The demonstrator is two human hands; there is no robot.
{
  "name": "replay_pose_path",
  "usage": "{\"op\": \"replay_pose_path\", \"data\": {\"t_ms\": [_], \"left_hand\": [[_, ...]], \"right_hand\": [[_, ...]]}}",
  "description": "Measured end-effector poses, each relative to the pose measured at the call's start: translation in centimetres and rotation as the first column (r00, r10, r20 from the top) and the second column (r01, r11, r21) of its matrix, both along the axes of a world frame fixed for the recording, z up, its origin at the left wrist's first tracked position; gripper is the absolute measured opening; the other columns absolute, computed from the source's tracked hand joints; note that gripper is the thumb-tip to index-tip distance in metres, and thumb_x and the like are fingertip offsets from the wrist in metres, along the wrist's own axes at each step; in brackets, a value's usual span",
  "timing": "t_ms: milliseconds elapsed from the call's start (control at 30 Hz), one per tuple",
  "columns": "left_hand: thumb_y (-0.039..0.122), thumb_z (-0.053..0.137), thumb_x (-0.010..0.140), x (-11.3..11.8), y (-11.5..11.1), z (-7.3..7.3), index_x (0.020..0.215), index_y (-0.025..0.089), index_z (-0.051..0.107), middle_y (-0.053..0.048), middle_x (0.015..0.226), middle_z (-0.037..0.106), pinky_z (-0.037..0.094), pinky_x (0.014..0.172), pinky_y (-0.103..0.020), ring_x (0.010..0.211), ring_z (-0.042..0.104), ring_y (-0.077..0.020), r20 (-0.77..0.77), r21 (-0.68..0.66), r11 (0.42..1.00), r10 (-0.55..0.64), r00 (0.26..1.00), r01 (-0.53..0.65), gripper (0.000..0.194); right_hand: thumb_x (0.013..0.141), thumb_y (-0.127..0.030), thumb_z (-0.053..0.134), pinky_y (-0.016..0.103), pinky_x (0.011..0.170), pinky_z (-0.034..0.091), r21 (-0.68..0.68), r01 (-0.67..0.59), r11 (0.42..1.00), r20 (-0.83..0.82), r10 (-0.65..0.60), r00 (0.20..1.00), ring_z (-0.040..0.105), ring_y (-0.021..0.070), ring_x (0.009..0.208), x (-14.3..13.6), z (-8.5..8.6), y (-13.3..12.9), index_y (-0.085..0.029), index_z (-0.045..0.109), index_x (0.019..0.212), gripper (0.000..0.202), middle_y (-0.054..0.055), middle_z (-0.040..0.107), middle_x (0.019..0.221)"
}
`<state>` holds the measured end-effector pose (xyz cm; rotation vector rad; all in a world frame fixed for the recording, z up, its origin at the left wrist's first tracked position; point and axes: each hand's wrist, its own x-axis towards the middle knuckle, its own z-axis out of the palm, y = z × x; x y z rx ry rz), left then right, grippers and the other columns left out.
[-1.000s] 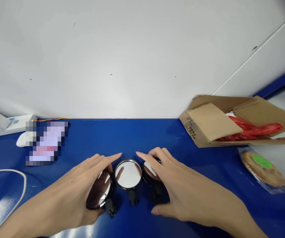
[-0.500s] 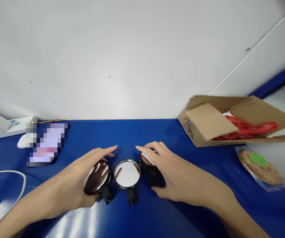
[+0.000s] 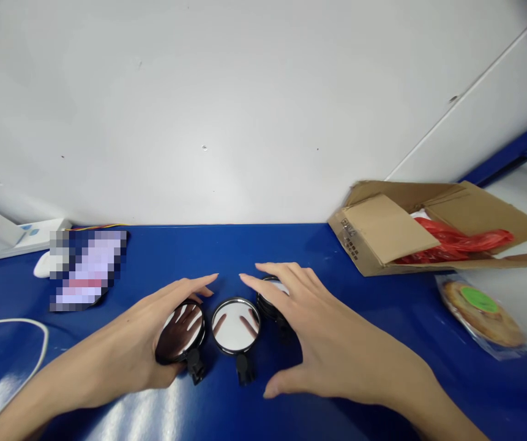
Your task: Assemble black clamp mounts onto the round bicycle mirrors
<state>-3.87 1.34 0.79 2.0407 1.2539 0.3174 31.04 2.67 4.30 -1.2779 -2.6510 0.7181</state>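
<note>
Nearest us on the blue desk (image 3: 226,416), our right thumb stands well apart from its fingers, our right hand (image 3: 332,331) spread over and partly hiding the right-hand round mirror (image 3: 267,308). Our left hand (image 3: 139,337) curves around the left-hand mirror (image 3: 180,332), thumb on the near side and fingers beyond it; we cannot tell whether they press on its rim. Between our hands lies the middle mirror (image 3: 235,326), untouched, its black mount (image 3: 245,369) pointing toward us and its glass reflecting both hands. To our left a white cable (image 3: 33,321) bends across the desk; to our right we see a round, flat item in clear wrapping (image 3: 483,312) with a green sticker. Farther off lie a pixelated phone (image 3: 91,269) beside a white rounded object (image 3: 45,264), a power strip (image 3: 47,234), and an open cardboard box (image 3: 385,226) holding a red plastic bag (image 3: 456,239). Behind everything rises a white wall (image 3: 263,110).
</note>
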Motion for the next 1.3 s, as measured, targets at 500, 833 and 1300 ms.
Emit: {"op": "replay_pose_path", "data": {"t_ms": [500,833,1300], "left_hand": [[0.008,0.077,0.072,-0.3,-0.2,-0.7,0.18,0.058,0.026,0.001,0.178,0.057,0.055,0.131,-0.06,0.159,0.062,-0.0376,0.01,-0.044,0.999,0.006,1.0,-0.005,0.129],[0.009,0.08,0.074,-0.1,-0.2,-0.3,0.184,0.058,0.015,-0.002,0.181,0.052,0.057,0.128,-0.058,0.16,0.061,-0.0388,0.054,-0.122,0.992,0.036,0.998,-0.029,0.137],[0.008,0.077,0.075,0.4,-0.1,0.3,0.182,0.058,0.016,-0.002,0.175,0.058,0.056,0.128,-0.058,0.156,0.064,-0.0372,0.059,-0.103,0.995,0.016,0.998,-0.01,0.133]], "right_hand": [[0.094,-0.042,0.093,0.063,0.121,0.045,0.21,-0.151,0.966,0.015,0.151,0.988,0.063,0.0408,0.14,-3.2,-0.8,-1.3,-0.025,0.062,0.151,0.067,0.016,0.072,0.146],[0.096,-0.041,0.091,0.06,0.125,0.04,0.246,-0.121,0.962,-0.044,0.136,0.99,0.062,0.038,0.141,-3.4,-1.8,-0.7,-0.024,0.062,0.151,0.064,0.014,0.072,0.151],[0.118,-0.043,0.058,0.058,0.118,0.044,0.064,0.199,0.978,-0.483,-0.144,0.864,0.072,0.0316,0.122,0.1,0.0,2.3,-0.028,0.079,0.127,0.027,0.007,0.082,0.13]]}}
